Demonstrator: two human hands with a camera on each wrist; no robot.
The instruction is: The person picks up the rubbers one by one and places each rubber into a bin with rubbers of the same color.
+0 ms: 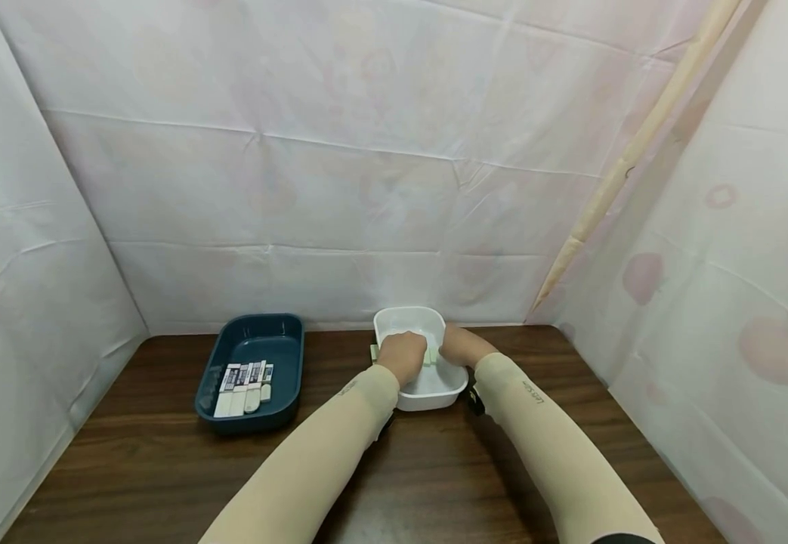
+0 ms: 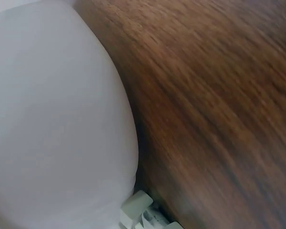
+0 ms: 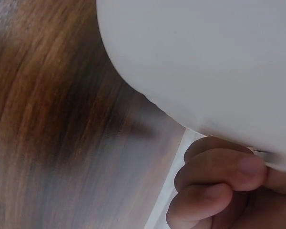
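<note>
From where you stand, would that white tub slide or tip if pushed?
The white tub looks like thin plastic, so probably light and stiff. On the smooth wooden table it would likely slide rather than tip, being wide and low. Both hands reach into it.

On the worktop [image 1: 162, 453] ahead of me sit two tubs side by side, near the back wall. The left tub [image 1: 285, 332] holds a row of erasers [image 1: 244, 387]. Both my hands meet in the right tub [image 1: 434, 393].
</note>
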